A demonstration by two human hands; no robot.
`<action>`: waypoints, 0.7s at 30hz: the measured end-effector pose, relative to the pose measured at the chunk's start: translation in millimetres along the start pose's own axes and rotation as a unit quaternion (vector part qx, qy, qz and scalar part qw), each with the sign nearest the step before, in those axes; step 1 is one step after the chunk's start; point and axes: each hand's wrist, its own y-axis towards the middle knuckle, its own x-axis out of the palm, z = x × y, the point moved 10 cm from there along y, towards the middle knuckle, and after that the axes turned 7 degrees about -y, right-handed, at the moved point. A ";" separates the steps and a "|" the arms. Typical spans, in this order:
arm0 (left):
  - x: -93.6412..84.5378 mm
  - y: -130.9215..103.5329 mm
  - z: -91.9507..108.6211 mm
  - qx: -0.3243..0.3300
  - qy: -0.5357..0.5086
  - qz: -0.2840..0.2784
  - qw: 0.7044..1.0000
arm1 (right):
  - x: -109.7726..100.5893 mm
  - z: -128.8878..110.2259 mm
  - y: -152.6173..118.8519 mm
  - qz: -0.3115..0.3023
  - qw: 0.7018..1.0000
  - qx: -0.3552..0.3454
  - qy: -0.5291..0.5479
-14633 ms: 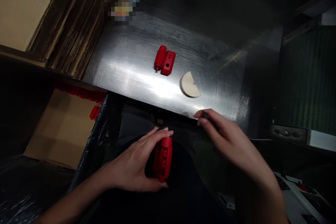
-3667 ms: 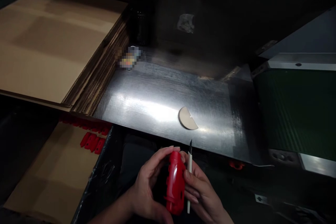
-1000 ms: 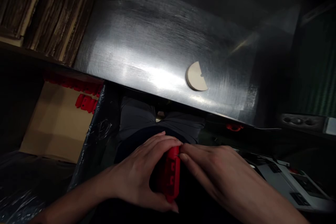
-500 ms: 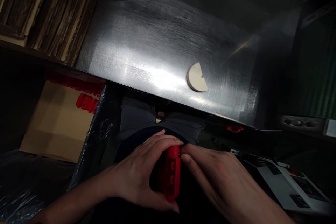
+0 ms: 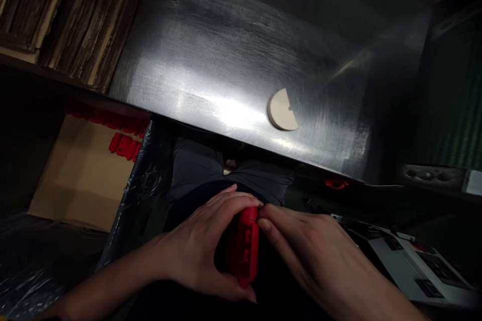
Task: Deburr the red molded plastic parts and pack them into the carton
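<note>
A red plastic casing (image 5: 248, 251) with small cut-outs along its side stands on edge between my hands, above my lap. My left hand (image 5: 203, 241) grips it, fingers over the far end and thumb at the near end. My right hand (image 5: 305, 241) is closed in a pinch at the casing's upper right edge. A thin dark tip shows between its thumb and forefinger, touching the casing; the rest of that small tool is hidden in the hand, so its kind does not show.
On the metal table (image 5: 211, 60) lies a half-round beige piece (image 5: 282, 110). Stacked cardboard (image 5: 75, 20) fills the far left. Below it, an open box with a cardboard sheet (image 5: 83, 170) holds several red casings (image 5: 126, 146). A grey device (image 5: 417, 266) sits at right, near a red part (image 5: 336, 184).
Almost nothing differs. Both hands stay on the red casing, and the thin tip remains at its upper edge with only a slight shift.
</note>
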 end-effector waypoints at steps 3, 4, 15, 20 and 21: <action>1.0 -0.3 -0.7 0.000 -0.005 -0.003 1.000 | 0.3 0.5 1.2 -0.019 1.000 0.005 0.018; 1.3 -0.3 -0.9 0.001 -0.008 -0.004 1.000 | 0.7 0.1 1.6 -0.027 0.999 0.005 0.027; 4.5 -1.4 -6.1 -0.009 -0.012 -0.017 1.000 | 2.7 3.8 1.8 -0.046 0.998 0.002 0.034; 4.7 -1.6 -7.9 -0.015 -0.017 -0.016 1.000 | 2.8 4.6 0.2 -0.053 0.998 0.003 0.024; 4.6 -1.2 -7.5 -0.016 -0.017 -0.016 1.000 | 2.3 4.0 0.2 -0.052 0.998 0.001 0.024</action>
